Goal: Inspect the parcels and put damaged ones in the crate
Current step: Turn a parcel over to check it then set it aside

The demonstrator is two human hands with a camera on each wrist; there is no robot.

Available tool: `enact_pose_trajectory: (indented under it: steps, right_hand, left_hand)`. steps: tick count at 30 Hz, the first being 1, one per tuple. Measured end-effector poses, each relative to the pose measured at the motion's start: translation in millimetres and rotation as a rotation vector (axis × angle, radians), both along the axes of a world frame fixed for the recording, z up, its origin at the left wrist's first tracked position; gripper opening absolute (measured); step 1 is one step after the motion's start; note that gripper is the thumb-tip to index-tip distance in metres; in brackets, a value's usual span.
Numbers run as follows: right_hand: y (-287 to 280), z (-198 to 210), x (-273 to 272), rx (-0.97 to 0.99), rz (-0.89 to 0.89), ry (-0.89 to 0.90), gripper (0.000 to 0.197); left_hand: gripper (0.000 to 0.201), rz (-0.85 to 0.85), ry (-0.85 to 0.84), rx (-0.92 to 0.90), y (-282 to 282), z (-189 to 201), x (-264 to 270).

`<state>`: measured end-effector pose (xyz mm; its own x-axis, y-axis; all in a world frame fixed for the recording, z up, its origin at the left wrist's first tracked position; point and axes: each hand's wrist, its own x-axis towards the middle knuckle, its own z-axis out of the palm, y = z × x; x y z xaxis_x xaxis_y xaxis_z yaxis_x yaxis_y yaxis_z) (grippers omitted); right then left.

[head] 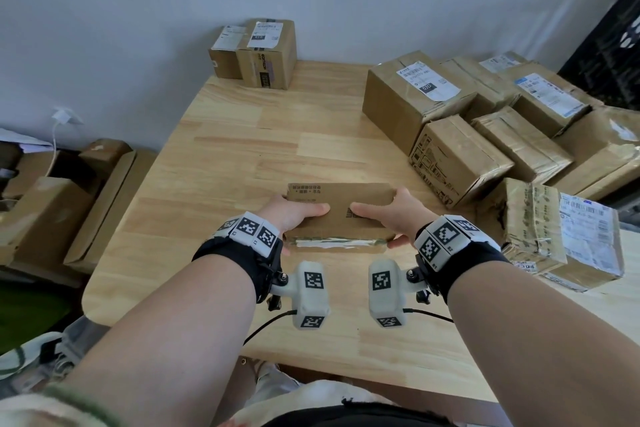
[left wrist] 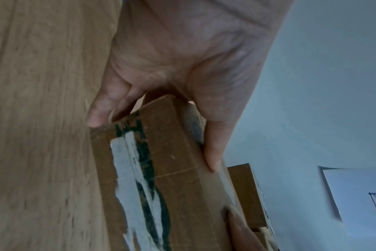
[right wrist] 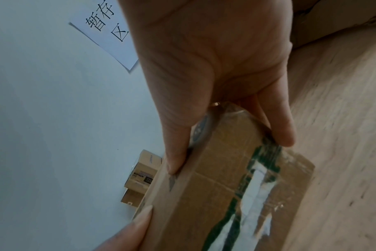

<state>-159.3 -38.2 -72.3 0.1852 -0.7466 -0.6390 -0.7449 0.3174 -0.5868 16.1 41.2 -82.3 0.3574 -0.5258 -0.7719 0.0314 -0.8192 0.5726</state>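
**Flat parcel held up at both ends for a look at its taped edge**

The left hand's fingers (left wrist: 99, 108) curl under the flat parcel (head: 341, 208) while its thumb lies along the top face; the right hand (head: 401, 208) mirrors that at the other end, thumb on top, fingers wrapped beneath. Gripping it by the ends leaves the near edge bare, probably so the torn white-and-green tape (left wrist: 135, 178) there can be checked. The left hand (head: 294, 213) and right hold it at the middle of the desk (head: 214, 156), whether just above it or resting on it I cannot tell. A heap of uninspected-looking parcels (head: 485, 121) lies to the right, within reach. Two small boxes (head: 256, 52) stand apart at the far edge against the wall, perhaps a sorted group. The dark crate (head: 609, 55) sits far right, beyond the heap.
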Motion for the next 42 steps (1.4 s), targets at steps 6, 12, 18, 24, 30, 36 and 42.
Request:
enact_pose_trajectory:
  steps: [6,12,18,24,30,36,42]
  right_hand:
    - [4.9,6.5,-6.0,-0.019,0.004,0.01,0.08]
    - [0.2,14.3,-21.6,-0.014,0.012,0.012,0.081]
    - [2.6,5.5,-29.3,0.01,0.114,0.089,0.073]
    - [4.2,-13.5,-26.6,0.101,0.138,0.104,0.05]
    - [-5.0,-25.9,-19.0,0.202,0.124,0.122,0.068]
    - [-9.8,-36.6,-16.4,0.172,0.098,0.097,0.063]
    - [-4.3,-30.0,-19.8,0.161,0.106,0.084,0.056]
  left_hand:
    - [0.101,0.001,0.018,-0.046,6.3,5.8,-3.1]
    - [0.105,-0.069,-0.016,-0.108,7.8,36.2,-7.5]
    - [0.087,-0.16,-0.173,0.023,11.9,25.2,-11.6]
    - [0.076,-0.268,-0.221,0.121,17.4,10.3,-18.3]
    - [0.075,-0.23,-0.16,0.134,9.3,-5.2,-14.4]
    - [0.073,-0.252,-0.179,0.137,3.7,-12.9,-11.6]
    - [0.075,-0.172,-0.076,0.128,9.8,-13.1,-9.3]
